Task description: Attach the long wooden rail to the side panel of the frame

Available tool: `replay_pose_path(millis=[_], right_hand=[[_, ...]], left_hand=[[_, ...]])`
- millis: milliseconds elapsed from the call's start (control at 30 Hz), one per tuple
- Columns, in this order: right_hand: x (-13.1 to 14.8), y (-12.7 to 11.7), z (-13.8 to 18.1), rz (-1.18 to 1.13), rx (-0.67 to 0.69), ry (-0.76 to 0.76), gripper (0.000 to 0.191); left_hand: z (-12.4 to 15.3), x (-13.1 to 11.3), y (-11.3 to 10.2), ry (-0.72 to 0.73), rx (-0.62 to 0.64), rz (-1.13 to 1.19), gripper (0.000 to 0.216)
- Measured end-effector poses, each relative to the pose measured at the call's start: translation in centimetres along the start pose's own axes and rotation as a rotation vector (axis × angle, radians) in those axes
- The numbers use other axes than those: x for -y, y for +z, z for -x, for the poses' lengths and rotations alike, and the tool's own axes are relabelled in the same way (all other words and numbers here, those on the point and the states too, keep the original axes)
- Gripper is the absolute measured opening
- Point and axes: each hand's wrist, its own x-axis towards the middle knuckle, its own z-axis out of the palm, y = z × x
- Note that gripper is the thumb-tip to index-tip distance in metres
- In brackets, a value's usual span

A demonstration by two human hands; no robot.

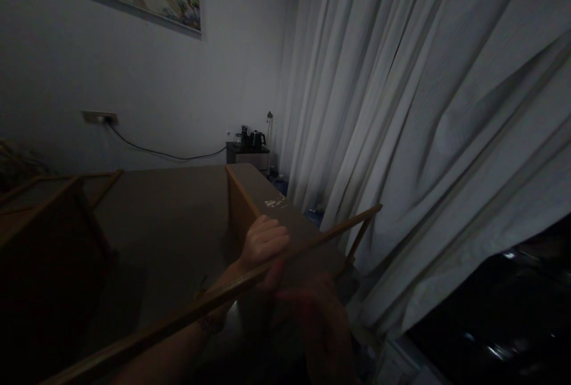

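Slanting across the view is a narrow wooden bar (214,297), with a short leg-like piece joined at its far right end. My left hand (266,240) is closed in a fist beside the bar, its forearm passing behind it. What is inside the fist is hidden. Lower right, my right hand (325,313) is dark and smeared by motion, so its fingers cannot be made out. Between the hands shows a blurred reddish thing (292,296), of unclear kind, near the bar.
A grey-brown panel with a wooden edge (241,197) lies beyond, small pale scraps (275,202) on it. More wooden furniture (53,236) stands left. A white curtain (401,135) hangs right, above a glossy black object (499,307). A kettle (256,140) sits on a far cabinet.
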Motion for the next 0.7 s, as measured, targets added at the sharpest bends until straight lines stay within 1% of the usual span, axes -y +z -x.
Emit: replay_pose_path(millis=[100,167,267,333,400,567,633,700], right_hand=[[-0.3,0.5,0.8,-0.076,-0.111,0.161,0.021],[-0.7,0.7,1.4,-0.165,-0.128,0.249,0.019],[-1.2,0.5,1.7,-0.273,-0.117,0.256,0.013],[-1.3,0.4,1.4,-0.310,-0.142,0.254,0.014],[-1.2,0.4,0.9,-0.360,-0.162,0.277,0.019],[-1.1,1.3,0.5,-0.572,-0.120,0.377,0.034],[-1.1,1.8,0.9,-0.567,-0.116,0.388,0.038],[-1.0,2.1,1.4,-0.454,-0.132,0.377,0.039]], left_hand=[[-0.1,-0.4,-0.1,-0.023,-0.029,0.022,0.057],[-0.1,-0.5,-0.3,-0.036,-0.022,0.027,0.054],[-0.1,-0.5,-0.5,-0.035,0.014,0.023,0.051],[-0.2,-0.7,-0.8,-0.034,0.011,0.025,0.051],[-0.4,-1.3,-1.0,-0.048,0.004,0.034,0.049],[-0.7,-2.7,-1.4,-0.148,-0.020,0.042,0.044],[-0.7,-2.5,-1.3,-0.133,-0.024,0.030,0.044],[-0.6,-1.8,-1.0,-0.062,-0.047,0.013,0.046]])
